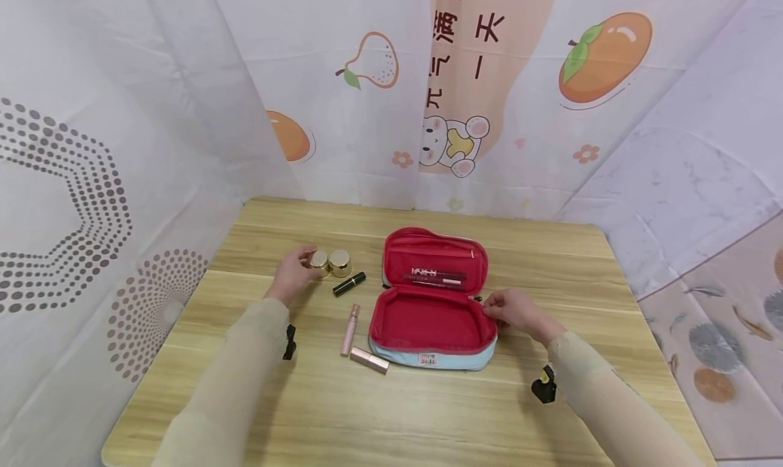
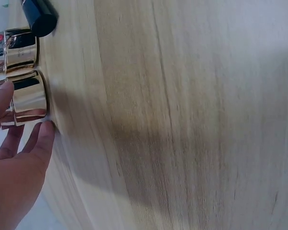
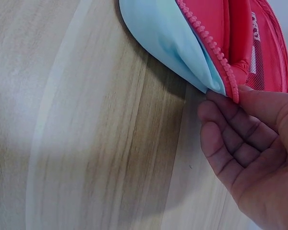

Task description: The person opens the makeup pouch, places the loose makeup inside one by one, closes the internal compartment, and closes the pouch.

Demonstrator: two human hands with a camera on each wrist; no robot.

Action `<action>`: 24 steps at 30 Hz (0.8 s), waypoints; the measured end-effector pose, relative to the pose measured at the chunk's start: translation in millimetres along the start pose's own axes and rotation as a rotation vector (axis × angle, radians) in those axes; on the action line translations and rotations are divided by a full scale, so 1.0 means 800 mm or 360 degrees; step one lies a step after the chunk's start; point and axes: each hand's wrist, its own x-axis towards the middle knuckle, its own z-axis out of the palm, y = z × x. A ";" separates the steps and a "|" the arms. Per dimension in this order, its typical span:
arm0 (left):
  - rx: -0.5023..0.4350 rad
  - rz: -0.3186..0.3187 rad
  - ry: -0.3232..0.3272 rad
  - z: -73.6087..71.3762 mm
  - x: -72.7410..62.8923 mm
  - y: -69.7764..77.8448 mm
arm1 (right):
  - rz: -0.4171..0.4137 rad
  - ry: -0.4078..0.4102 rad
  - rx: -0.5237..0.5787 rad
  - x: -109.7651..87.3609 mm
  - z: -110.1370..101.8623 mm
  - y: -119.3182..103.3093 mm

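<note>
Pale sleeves (image 1: 226, 378) come in from both lower corners of the head view. Printed curtains (image 1: 367, 175) enclose the sides and back of the wood-grain surface (image 1: 440, 419). Slightly right of its middle sits the blue pouch (image 1: 471, 362), lined in red.

Opening it looks finished: the zip is undone and the lid (image 1: 422, 240) leans back on the far side, slim items (image 1: 449, 281) held in its mesh pocket. Two jars and three tubes are outside the pouch. Work on the jars seems only begun, as both stand on the surface and neither is lifted yet.

The right hand (image 1: 520, 310) pinches the pouch's right edge, thumb and index together on the cloth, the other fingers loosely bent. Well to the left, the left hand (image 1: 291, 274) has thumb and fingers curled about the left gold jar (image 1: 320, 263); the second gold jar (image 1: 340, 264) is just beside it.

Between the jars and the pouch lies the black tube (image 1: 349, 284), in the way of a straight path across. The long pink tube (image 1: 350, 331) and the shorter rose-gold tube (image 1: 370, 360) lie near the pouch's left side. Smallest is the dark zip pull (image 1: 478, 298), near the right fingers.
</note>
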 end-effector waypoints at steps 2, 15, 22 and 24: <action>0.0048 0.0013 0.0029 0.004 0.001 0.002 | 0.0003 0.0004 0.0002 -0.001 0.000 0.000; 0.0095 0.0002 0.0023 -0.005 -0.004 0.008 | 0.0013 -0.0013 -0.0008 -0.002 0.000 -0.005; 0.0022 0.0052 0.0013 -0.018 -0.002 0.025 | -0.0008 -0.0014 -0.0007 -0.002 0.000 -0.004; 0.0024 0.0080 0.0014 -0.019 -0.003 0.035 | -0.0011 -0.0010 -0.0012 -0.002 0.000 -0.003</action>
